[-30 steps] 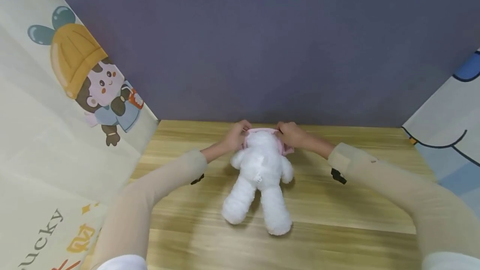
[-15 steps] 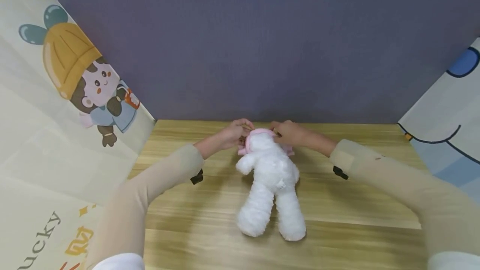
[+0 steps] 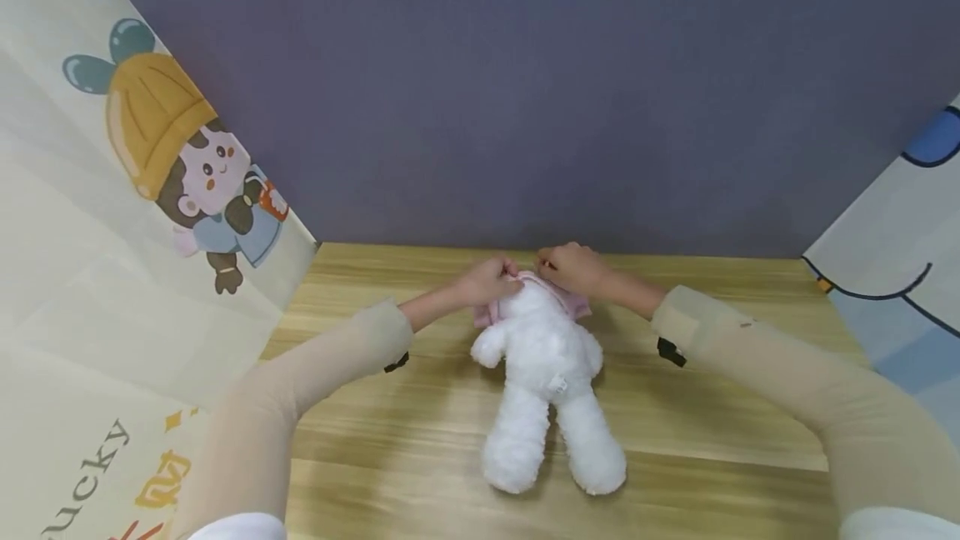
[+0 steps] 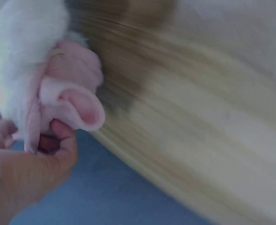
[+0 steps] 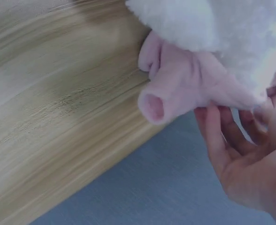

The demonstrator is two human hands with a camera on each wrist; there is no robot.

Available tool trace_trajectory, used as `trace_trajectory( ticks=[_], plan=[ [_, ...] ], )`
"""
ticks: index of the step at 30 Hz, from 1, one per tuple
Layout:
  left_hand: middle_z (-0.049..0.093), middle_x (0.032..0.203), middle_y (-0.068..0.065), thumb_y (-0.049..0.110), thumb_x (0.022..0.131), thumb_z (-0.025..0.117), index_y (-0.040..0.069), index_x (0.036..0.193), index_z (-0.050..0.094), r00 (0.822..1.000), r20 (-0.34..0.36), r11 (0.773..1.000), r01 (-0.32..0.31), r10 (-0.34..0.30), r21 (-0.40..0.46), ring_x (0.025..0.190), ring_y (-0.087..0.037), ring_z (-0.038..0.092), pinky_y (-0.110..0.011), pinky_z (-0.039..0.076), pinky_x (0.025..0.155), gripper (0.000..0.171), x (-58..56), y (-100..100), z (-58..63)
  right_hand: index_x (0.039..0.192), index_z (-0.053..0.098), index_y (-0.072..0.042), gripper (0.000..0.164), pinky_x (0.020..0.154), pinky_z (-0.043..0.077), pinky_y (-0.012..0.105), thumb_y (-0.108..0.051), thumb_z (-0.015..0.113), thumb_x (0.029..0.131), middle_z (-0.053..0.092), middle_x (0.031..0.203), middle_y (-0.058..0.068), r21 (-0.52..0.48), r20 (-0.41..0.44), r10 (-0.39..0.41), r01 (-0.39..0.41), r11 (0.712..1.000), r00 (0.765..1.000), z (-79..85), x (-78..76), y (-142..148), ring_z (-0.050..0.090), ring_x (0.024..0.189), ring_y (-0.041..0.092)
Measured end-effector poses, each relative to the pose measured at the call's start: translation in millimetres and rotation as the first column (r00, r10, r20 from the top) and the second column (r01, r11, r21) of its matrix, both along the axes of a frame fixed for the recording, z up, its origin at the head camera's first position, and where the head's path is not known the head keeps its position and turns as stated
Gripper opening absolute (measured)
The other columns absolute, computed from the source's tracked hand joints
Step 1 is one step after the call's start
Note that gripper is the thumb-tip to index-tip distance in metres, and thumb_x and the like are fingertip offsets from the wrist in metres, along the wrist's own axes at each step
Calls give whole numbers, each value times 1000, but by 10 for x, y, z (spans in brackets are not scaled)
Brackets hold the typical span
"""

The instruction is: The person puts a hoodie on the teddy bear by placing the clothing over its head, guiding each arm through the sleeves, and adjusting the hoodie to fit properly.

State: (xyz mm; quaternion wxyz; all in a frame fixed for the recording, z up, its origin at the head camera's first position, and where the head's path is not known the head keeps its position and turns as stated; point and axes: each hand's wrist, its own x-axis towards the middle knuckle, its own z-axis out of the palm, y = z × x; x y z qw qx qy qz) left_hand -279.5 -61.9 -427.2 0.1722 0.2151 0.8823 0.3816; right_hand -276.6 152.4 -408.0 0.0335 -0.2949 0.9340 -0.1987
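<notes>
A white plush toy lies on the wooden table with its legs toward me and a small tag-like tuft low on its body. Pink clothing with a sleeve-like tube is bunched around its head end. My left hand pinches the clothing's edge between thumb and fingers, close against the white fur in the left wrist view. From the other side, my right hand holds the clothing's edge near the top of the head, thumb and fingertips together on it. The toy's head is partly hidden by cloth and hands.
The wooden table ends at a dark grey-blue upright panel just behind the hands. A cartoon-printed sheet stands on the left, and another printed sheet on the right.
The toy has shifted right and toward me, its body turning slightly. Both hands have come closer together over the head and changed their hold on the pink clothing.
</notes>
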Motion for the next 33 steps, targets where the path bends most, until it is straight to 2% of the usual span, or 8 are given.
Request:
trace_trajectory(
  ticks=[3,7,13,16,19,23,28,33],
  plan=[
    [64,80,-8,22,107,53,1,116,56,985,-164,987,27,-54,-160,54,-14,61,-25,50,52,23,28,27,7,116,69,-1,34,68,56,34,-30,65,100,73,93,7,15,95,58,-60,998,994,19,5,1,65,72,16],
    [64,104,-12,16,107,51,0,116,62,960,-257,967,46,-112,-249,81,-16,60,-26,52,70,21,4,58,155,124,62,6,53,74,55,35,-37,72,94,72,99,10,30,164,89,-95,995,982,59,19,-13,65,82,18],
    [55,126,-16,12,105,54,3,105,67,995,-27,992,96,-98,-83,88,-30,61,-50,58,77,15,-33,1,415,128,60,7,61,88,54,42,-40,74,92,66,117,20,46,145,44,-51,998,988,66,56,-17,63,103,30],
    [54,132,-18,13,101,63,0,117,64,993,6,988,121,-121,-100,92,-24,61,-43,57,82,20,-29,-16,418,137,55,8,66,99,51,48,-39,72,94,56,133,27,71,169,55,-68,995,984,79,65,13,57,119,38],
    [60,129,-21,20,95,73,-6,138,52,988,-12,973,149,-154,-177,81,-12,56,-29,53,79,55,-21,-5,357,142,48,10,68,105,46,52,-31,72,94,47,141,32,62,220,105,-122,991,970,107,23,73,52,126,42],
    [68,102,-20,32,93,75,-8,153,32,986,80,973,156,-145,-168,65,-11,50,-32,52,70,85,-56,31,252,145,38,16,73,110,40,53,-21,71,91,42,145,35,0,336,185,-196,981,923,166,-119,183,46,132,45],
    [64,113,-5,43,93,72,-2,144,47,980,144,981,154,-136,-121,95,-11,59,-31,52,84,73,-120,110,178,152,20,18,82,113,37,55,-19,68,97,29,156,35,-70,557,188,-180,981,809,205,-260,341,40,138,49],
    [60,126,-17,29,88,79,-8,138,50,985,139,988,119,-105,-96,103,-19,58,-30,51,88,69,-204,186,212,148,29,19,73,109,42,53,-16,67,97,40,150,35,-96,535,237,-221,971,811,177,-359,348,47,132,46]
  ],
)
